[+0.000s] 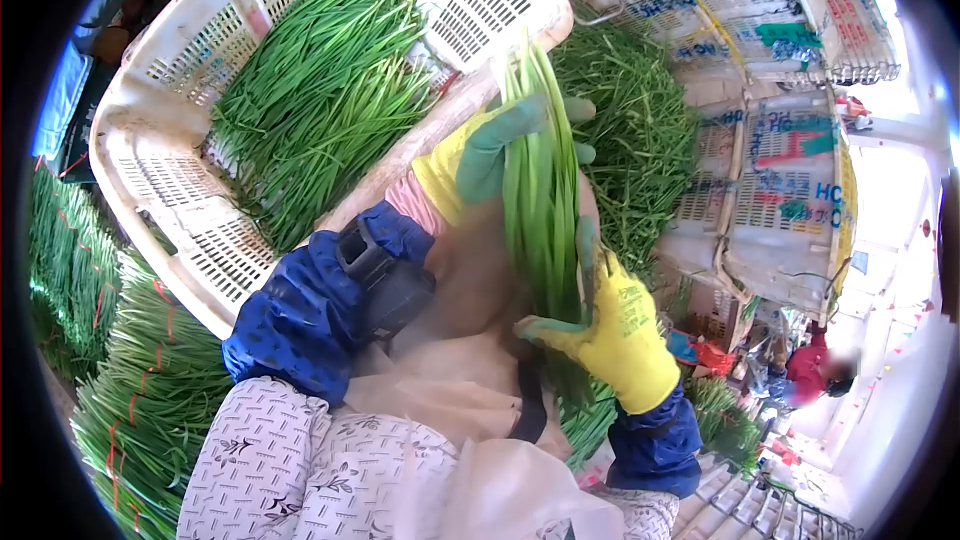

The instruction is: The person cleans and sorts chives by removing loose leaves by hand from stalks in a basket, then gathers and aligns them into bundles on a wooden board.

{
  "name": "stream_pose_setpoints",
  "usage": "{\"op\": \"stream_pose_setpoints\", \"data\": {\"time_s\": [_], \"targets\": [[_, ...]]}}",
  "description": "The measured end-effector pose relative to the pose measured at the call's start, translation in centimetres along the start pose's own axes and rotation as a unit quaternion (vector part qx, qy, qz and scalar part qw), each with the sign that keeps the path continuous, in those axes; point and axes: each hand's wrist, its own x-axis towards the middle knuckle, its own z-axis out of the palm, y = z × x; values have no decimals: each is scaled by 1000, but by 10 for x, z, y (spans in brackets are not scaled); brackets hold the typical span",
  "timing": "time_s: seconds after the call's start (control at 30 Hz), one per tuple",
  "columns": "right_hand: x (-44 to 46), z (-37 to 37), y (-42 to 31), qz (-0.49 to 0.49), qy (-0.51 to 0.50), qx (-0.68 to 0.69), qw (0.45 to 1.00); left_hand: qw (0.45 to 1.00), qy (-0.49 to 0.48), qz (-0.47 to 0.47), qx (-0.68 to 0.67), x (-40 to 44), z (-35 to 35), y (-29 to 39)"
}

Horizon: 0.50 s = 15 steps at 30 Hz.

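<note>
A bunch of long green leafy stalks (540,180) stands upright in front of my body. My left hand (510,145), in a yellow and green glove, is closed round its upper part. Lower down, my right hand (610,325), gloved the same way, is at the bunch's right side with thumb and fingers spread apart, the thumb near the lower stalks. The stalks' lower ends are dim and partly hidden. Left of my left hand, a white plastic basket (190,175) holds a pile of similar green stalks (320,90).
Loose greens (635,130) lie beyond the bunch. White crates (770,190) with blue writing are stacked at the right. Bundles of green stalks tied with red bands (150,390) stand at the left. A person in red (808,372) is farther off at the right.
</note>
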Motion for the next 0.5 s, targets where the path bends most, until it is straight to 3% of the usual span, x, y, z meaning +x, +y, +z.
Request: {"op": "stream_pose_setpoints", "data": {"time_s": [0.07,0.17,0.23,0.27,0.33,0.37,0.4,0.5], "targets": [[11,-35,-4,31,-40,-8,999,998,-19,35,-46,5,-4,-12],[41,-81,-5,41,58,88,994,995,-35,40,-81,11,-9,-19],[86,-90,2,-61,150,309,937,995,-59,33,-73,14,-9,-17],[117,-93,17,-224,298,51,927,994,-93,17,-57,21,-15,-16],[158,-95,1,-299,336,51,892,995,-92,4,-34,18,-9,-7],[172,-95,-28,-207,229,309,900,996,-91,-3,-23,17,-7,-4],[193,-86,-32,-241,171,245,923,995,-100,-4,-18,21,-11,-6],[204,-75,-33,-206,-120,29,971,992,-116,-46,0,24,-28,-3]]}}
